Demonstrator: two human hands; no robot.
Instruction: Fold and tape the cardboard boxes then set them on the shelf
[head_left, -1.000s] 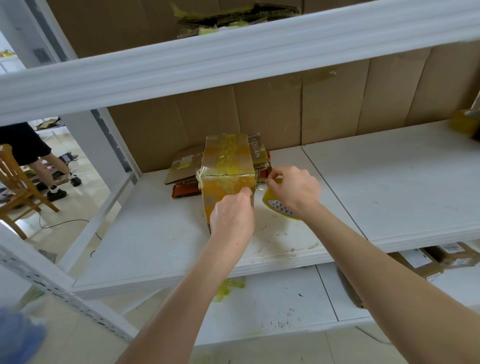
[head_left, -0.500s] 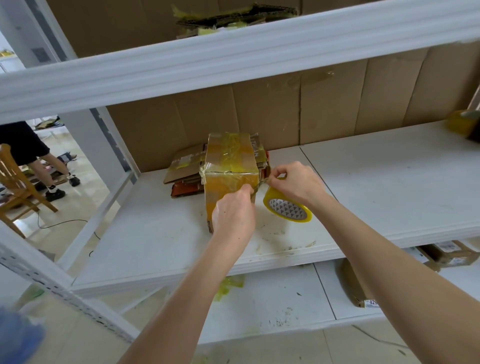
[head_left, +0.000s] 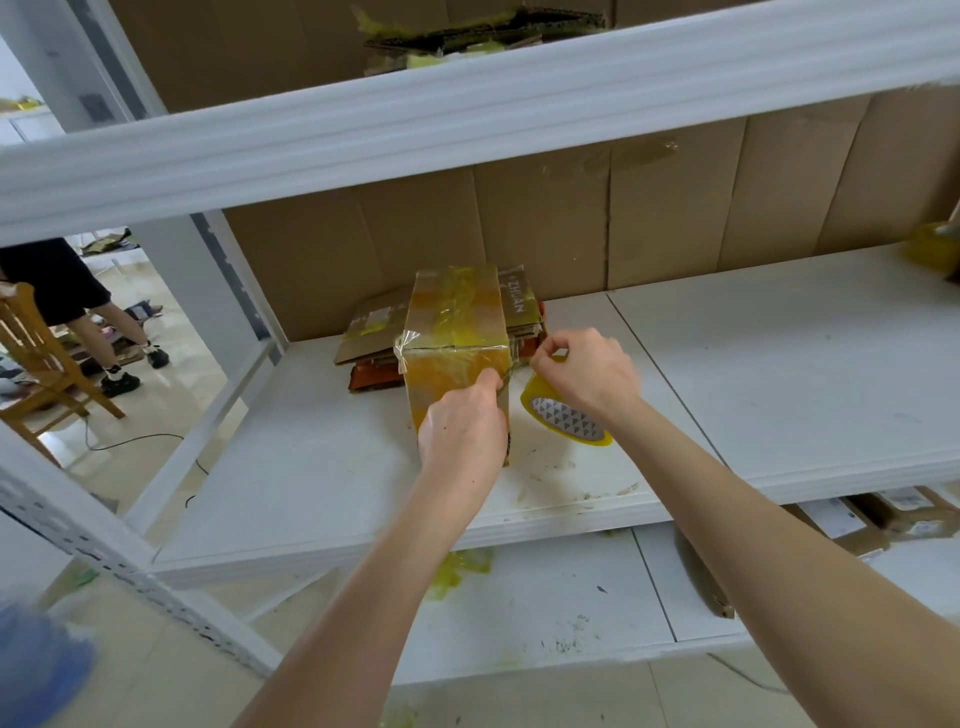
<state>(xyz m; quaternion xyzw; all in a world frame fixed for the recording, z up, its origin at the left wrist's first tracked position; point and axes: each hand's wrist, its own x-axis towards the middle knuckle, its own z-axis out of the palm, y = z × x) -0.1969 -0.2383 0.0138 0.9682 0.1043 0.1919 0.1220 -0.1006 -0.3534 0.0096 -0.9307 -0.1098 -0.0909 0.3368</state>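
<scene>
A small cardboard box (head_left: 454, 322), wrapped in yellowish clear tape, stands on the white middle shelf (head_left: 779, 374). My left hand (head_left: 462, 431) is against the box's near face, its fingers curled and pinching the tape at the box's right edge. Just right of the box, my right hand (head_left: 587, 374) pinches the stretched tape strip at the box's right corner. The yellow tape roll (head_left: 566, 418) hangs tilted under that hand.
Flattened cardboard pieces (head_left: 374, 332) lie behind the box against the cardboard back wall. Another yellow tape roll (head_left: 932, 252) sits at the shelf's far right. Taped boxes (head_left: 883, 514) rest on the lower shelf. At the left stand a wooden chair (head_left: 36, 364) and a person (head_left: 78, 301).
The tape roll has swung out from behind my right hand and now hangs lower and to the right. My left hand stays pressed on the box.
</scene>
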